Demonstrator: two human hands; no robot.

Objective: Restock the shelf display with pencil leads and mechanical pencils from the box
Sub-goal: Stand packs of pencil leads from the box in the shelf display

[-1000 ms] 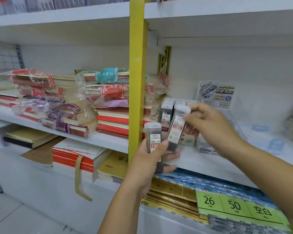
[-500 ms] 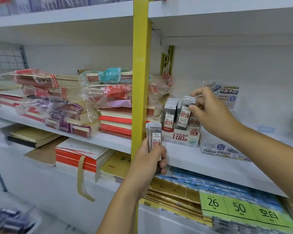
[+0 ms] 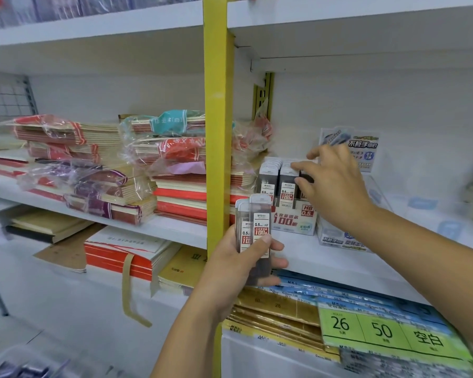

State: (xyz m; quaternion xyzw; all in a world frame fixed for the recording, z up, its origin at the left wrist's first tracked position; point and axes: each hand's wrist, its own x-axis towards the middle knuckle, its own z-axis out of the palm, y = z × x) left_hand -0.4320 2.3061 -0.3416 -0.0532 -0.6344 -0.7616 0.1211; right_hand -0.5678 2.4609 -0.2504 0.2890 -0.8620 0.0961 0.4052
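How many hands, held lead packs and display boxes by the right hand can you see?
Hands: 2, the left hand and the right hand
Lead packs in the left hand's grip: 2, front pack and back pack
Display boxes: 2, the lead box and the clear box beside it
Total: 6

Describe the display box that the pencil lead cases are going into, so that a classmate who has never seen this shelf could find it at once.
Start at the yellow upright post and look just right of it, on the middle white shelf. The display box stands there, under the right hand, with rows of upright lead cases in it. Unlike the pale box to its right, its front reads "100" and "HB 0.5" in red.
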